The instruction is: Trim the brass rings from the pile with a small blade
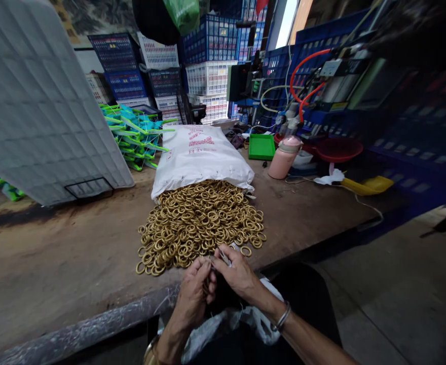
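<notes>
Left fingers narrow, right fingers around one metal tool, beside one ring heap

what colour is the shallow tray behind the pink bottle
The tray is bright green, seen best in the head view.
</notes>
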A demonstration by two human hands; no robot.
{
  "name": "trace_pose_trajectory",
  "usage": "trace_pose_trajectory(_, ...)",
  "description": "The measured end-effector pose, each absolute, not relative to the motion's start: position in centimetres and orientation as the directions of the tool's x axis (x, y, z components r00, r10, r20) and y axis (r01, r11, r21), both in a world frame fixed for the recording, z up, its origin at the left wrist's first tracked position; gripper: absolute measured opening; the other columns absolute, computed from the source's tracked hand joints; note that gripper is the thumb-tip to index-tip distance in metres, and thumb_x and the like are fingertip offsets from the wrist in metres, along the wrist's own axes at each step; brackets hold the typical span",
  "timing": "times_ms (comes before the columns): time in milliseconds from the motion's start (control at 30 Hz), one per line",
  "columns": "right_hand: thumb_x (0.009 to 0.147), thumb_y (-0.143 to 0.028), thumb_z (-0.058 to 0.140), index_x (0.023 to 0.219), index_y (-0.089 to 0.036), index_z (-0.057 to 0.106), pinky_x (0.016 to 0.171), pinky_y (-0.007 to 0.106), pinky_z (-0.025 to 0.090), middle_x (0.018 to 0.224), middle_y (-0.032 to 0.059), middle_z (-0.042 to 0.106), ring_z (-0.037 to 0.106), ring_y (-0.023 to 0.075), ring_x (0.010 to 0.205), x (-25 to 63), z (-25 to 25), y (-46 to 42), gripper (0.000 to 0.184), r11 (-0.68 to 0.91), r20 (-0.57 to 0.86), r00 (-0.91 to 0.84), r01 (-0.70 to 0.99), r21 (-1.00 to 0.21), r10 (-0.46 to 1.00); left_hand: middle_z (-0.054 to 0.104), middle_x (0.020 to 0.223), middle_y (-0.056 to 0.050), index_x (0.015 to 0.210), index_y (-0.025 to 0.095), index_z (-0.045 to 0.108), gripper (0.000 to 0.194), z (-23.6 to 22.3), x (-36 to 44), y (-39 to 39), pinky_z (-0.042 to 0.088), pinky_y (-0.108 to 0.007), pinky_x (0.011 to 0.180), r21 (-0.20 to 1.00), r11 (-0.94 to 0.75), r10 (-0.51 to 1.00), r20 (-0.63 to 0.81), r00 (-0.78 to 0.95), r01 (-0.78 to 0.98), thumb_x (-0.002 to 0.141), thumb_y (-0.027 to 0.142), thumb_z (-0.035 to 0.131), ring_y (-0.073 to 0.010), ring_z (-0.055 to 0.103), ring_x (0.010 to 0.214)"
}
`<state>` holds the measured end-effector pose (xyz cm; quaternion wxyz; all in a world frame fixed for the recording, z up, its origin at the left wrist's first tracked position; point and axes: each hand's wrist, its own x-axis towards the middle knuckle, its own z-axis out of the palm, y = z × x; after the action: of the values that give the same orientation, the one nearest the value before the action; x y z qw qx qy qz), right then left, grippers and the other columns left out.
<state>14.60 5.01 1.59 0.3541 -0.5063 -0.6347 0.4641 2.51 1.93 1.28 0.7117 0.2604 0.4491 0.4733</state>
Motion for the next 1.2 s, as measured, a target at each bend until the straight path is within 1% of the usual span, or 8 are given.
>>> trace_pose_trajectory(200,0.080,-0.026,0.042,0.074,-0.018,0.050,0.059,0.019,0.036,0.063,-0.0043,0.050,0.046,0.0092,0.060,14.8,1.9,5.0,0.013,-0.006,-0.068,-0.265,0.228,-0.974,0.962,0.046,0.054,0.008,0.072,0.019,0.044,0.033,1.3,2.6,1.6,0.020,-0.013,0.034,0.821,0.382,0.922,-0.372,0.110,-0.425,0.068,0.047,0.061,-0.0027,0.035,0.037)
trace_pose_trajectory(300,0.082,-0.024,0.037,0.072,-0.018,0.050,0.059,0.021,0.035,0.061,-0.0031,0.050,0.046,0.0102,0.059,14.9,1.7,4.9,0.017,0.088,0.003,-0.228,0.366,-0.926,0.974,0.045,0.054,0.008,0.073,0.020,0.043,0.032,1.3,2.6,1.5,0.020,-0.013,0.034,0.830,0.367,0.927,-0.362,0.095,-0.420,0.069,0.047,0.060,-0.0030,0.035,0.037)
trace_pose_trajectory(400,0.081,-0.018,0.037,0.073,-0.019,0.050,0.058,0.021,0.032,0.062,-0.0024,0.050,0.045,0.0110,0.059,15.1,1.2,4.5,0.014,0.206,0.075,-0.254,0.538,-0.817,0.964,0.046,0.054,0.008,0.074,0.020,0.043,0.033,1.5,2.6,1.5,0.021,-0.014,0.034,0.843,0.357,0.930,-0.361,0.069,-0.403,0.069,0.048,0.060,-0.0032,0.035,0.037)
trace_pose_trajectory(500,0.076,-0.011,0.038,0.078,-0.019,0.050,0.058,0.020,0.030,0.066,-0.0016,0.053,0.047,0.0112,0.062,15.1,1.0,4.0,0.015,0.275,0.053,-0.358,0.606,-0.746,0.932,0.046,0.053,0.008,0.074,0.019,0.043,0.034,1.6,2.6,1.5,0.021,-0.013,0.035,0.847,0.351,0.930,-0.363,0.049,-0.399,0.068,0.048,0.060,-0.0028,0.035,0.037)
trace_pose_trajectory(600,0.070,-0.007,0.038,0.078,-0.019,0.048,0.056,0.021,0.028,0.067,-0.0007,0.054,0.047,0.0116,0.061,15.1,1.2,3.7,0.018,0.303,0.025,-0.390,0.673,-0.674,0.921,0.046,0.052,0.008,0.075,0.019,0.044,0.033,1.6,2.6,1.5,0.021,-0.013,0.036,0.845,0.352,0.930,-0.365,0.047,-0.402,0.068,0.048,0.060,-0.0028,0.035,0.037)
trace_pose_trajectory(867,0.069,-0.005,0.038,0.084,-0.019,0.048,0.059,0.022,0.028,0.077,0.0023,0.057,0.050,0.0138,0.069,14.9,1.3,3.4,0.023,0.322,0.061,-0.350,0.762,-0.563,0.935,0.047,0.053,0.007,0.077,0.019,0.045,0.029,1.3,2.4,1.4,0.023,-0.014,0.038,0.833,0.354,0.930,-0.363,0.063,-0.424,0.071,0.044,0.059,-0.0031,0.037,0.039)
trace_pose_trajectory(1067,0.069,-0.005,0.038,0.082,-0.019,0.047,0.056,0.022,0.026,0.071,0.0011,0.057,0.049,0.0136,0.064,14.8,1.5,3.4,0.021,0.306,0.033,-0.345,0.779,-0.547,0.938,0.047,0.052,0.007,0.075,0.019,0.044,0.029,1.4,2.4,1.5,0.023,-0.013,0.038,0.829,0.370,0.922,-0.385,0.052,-0.420,0.070,0.043,0.060,-0.0028,0.038,0.039)
trace_pose_trajectory(1200,0.069,-0.005,0.038,0.082,-0.019,0.046,0.056,0.023,0.025,0.071,0.0011,0.057,0.049,0.0133,0.063,14.8,1.3,3.5,0.020,0.314,0.063,-0.336,0.775,-0.548,0.940,0.047,0.053,0.007,0.074,0.018,0.044,0.030,1.4,2.4,1.5,0.023,-0.013,0.037,0.837,0.353,0.929,-0.366,0.051,-0.419,0.071,0.044,0.059,-0.0024,0.037,0.038)
